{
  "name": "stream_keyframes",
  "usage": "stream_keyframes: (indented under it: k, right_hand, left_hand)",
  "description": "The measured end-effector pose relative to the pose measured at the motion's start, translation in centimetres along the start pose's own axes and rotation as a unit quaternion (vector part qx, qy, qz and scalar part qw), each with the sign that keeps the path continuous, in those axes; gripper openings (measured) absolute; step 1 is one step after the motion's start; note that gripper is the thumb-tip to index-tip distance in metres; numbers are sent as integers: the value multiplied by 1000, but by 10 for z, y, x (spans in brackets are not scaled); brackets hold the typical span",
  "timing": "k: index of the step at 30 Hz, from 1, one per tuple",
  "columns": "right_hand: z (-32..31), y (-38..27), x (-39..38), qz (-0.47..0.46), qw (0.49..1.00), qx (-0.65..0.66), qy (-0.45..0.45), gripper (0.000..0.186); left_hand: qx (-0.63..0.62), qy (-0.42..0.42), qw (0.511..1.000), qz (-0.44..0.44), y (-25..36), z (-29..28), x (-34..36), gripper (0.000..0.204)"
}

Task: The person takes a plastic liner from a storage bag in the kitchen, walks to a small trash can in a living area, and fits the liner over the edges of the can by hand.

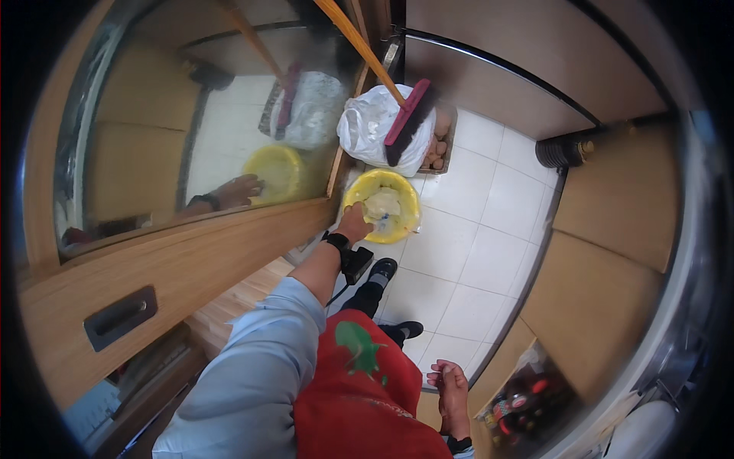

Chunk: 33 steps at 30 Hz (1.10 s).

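My left hand [355, 222] reaches over the near-left rim of a yellow bin [415, 205] on the floor, fingers spread, with nothing seen in it. Its mirror image shows in the glass beside it. Inside the bin lies a crumpled whitish scrap [382, 203], with smaller bits under it. A black strap and a small black box sit at my left wrist. My right hand [453, 386] hangs low by my red apron [344, 405], its fingers loosely curled and apart, holding nothing that I can see.
Behind the bin stand a stuffed white plastic bag [363, 126] and a crate of brownish round things [438, 145]. A maroon broom [407, 115] leans over them. The glass-fronted wooden door [252, 237] borders the left; cardboard boxes [612, 283] line the right. White tiles [451, 245] cover the floor.
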State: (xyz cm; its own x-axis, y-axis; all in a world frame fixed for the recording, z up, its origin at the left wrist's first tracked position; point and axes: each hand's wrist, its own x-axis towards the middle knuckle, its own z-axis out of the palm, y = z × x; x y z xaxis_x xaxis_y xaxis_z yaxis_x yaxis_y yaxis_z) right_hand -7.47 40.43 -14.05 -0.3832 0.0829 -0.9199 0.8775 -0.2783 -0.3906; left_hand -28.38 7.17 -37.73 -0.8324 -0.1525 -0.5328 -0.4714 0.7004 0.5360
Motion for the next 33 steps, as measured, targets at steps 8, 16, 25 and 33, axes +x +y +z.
stream_keyframes:
  k: [8, 16, 25, 33]
  right_hand:
    - [12, -18, 30, -41, 995, -64, -71, 20]
    - [14, 12, 128, -151, 925, -287, -199, 22]
    - [31, -5, 180, -71, 890, -332, -305, 24]
    - [40, 17, 207, -31, 903, -297, -308, 26]
  left_hand:
    - [4, -18, 999, -27, 2, -43, 24, 49]
    - [-141, 28, 989, -40, 51, -82, 84, 27]
    - [-287, 40, 957, -14, 99, -101, 187, 22]
    - [126, 107, 980, 113, 58, -76, 262, 27]
